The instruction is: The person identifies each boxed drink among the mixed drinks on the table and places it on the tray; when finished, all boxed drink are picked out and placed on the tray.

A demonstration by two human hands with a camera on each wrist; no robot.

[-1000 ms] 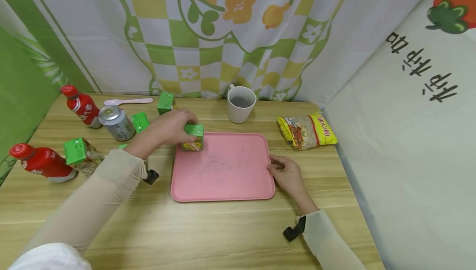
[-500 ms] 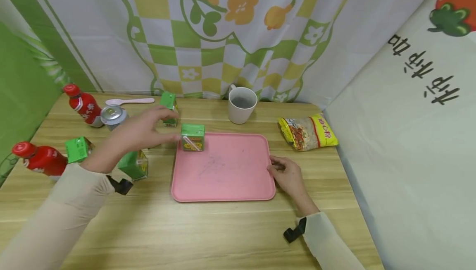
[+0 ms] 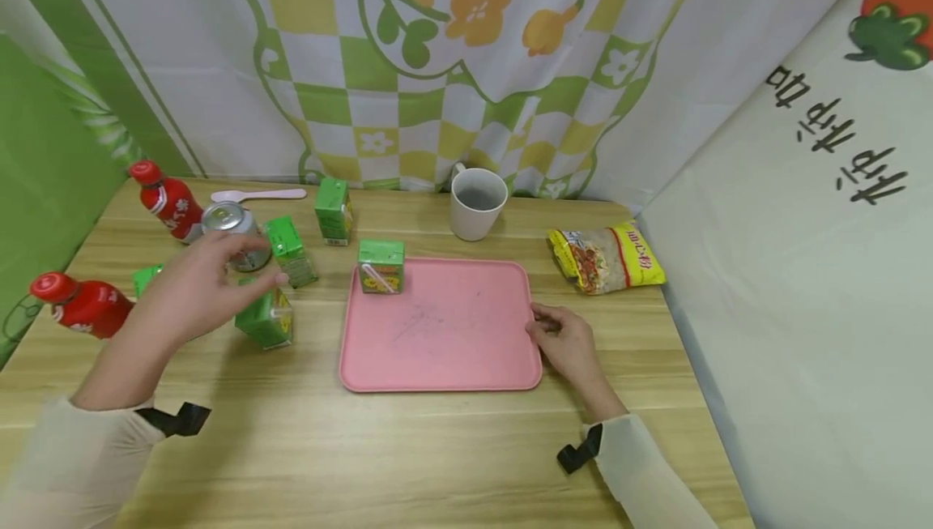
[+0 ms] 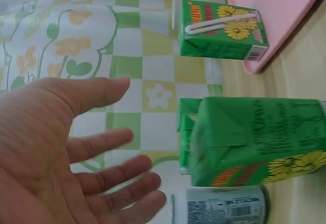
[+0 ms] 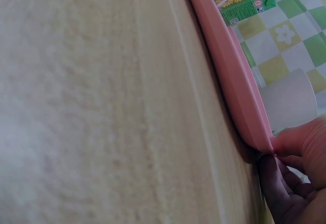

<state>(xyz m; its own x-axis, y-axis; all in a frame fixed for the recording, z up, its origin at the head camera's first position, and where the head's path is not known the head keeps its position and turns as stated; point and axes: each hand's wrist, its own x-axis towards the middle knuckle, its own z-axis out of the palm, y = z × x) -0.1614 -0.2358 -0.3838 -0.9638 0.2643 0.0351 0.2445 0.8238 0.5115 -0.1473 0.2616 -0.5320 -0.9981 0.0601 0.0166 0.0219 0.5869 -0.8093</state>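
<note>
My left hand is held over the left of the table, fingers spread and relaxed, with nothing in it. Close by its fingertips stands a green juice box, which looms large in the left wrist view. Behind that stand a second juice box and a silver can. Another juice box, with a straw on its side, stands upright in the upper left corner of the pink tray. On the tray's right edge, my right hand pinches the rim between thumb and fingers.
Two red bottles stand at the left, with a juice box partly hidden by my left hand. Along the back are a pink spoon, a juice box and a mug. A yellow food packet lies at the right.
My left hand let go of the juice box on the tray and moved left and nearer, toward the other boxes. The right hand stayed on the tray rim.
</note>
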